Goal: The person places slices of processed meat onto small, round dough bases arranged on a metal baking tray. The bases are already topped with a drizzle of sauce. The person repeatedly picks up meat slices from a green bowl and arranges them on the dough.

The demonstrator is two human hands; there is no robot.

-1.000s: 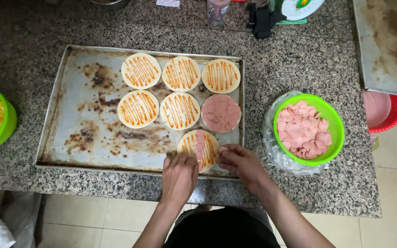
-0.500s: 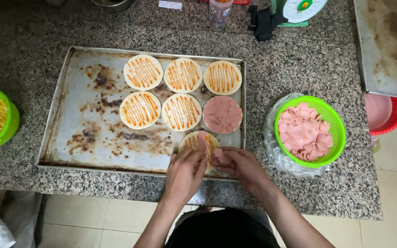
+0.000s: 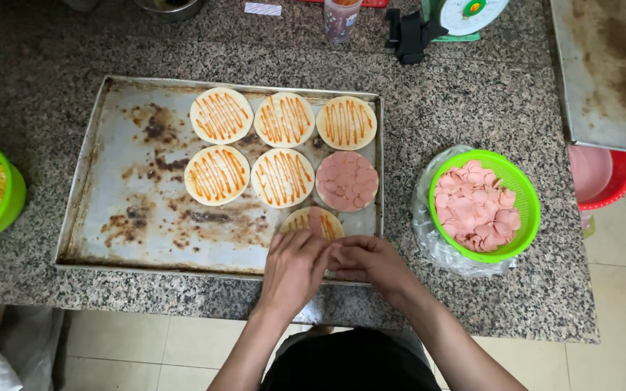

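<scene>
Right at the near edge of the baking tray (image 3: 110, 239), the left hand (image 3: 293, 266) and the right hand (image 3: 372, 262) meet, fingertips bunched together over the closest dough round (image 3: 311, 221). Whether either grip is closed on a slice I cannot tell; the fingers hide whatever lies between them. That round sits at the tray's front rim, half covered by the hands, showing orange sauce stripes and a pink slice or two.

The tray is a flat rectangle of dull metal, blotched with burnt brown stains across its bare left half, resting on a speckled grey granite tabletop (image 3: 472, 94). Just past the hands, a middle row holds two sauced rounds (image 3: 217, 175) striped in orange zigzags, and beside them a meat-covered round (image 3: 346, 180) fully tiled with overlapping pink slices. Behind, a back row of three sauced rounds (image 3: 284, 119) lies along the far rim.

To the right of the tray, a green plastic colander (image 3: 523, 210) stands on crinkled clear plastic, heaped with thin pink sausage slices (image 3: 472, 210). At the far left edge, a green bowl (image 3: 10, 206) holds shredded yellow cheese. Further right, a red basket (image 3: 617, 181) sits below a second stained tray (image 3: 610, 72). At the back stand a plastic cup (image 3: 340, 18) and a kitchen scale (image 3: 465, 14).
</scene>
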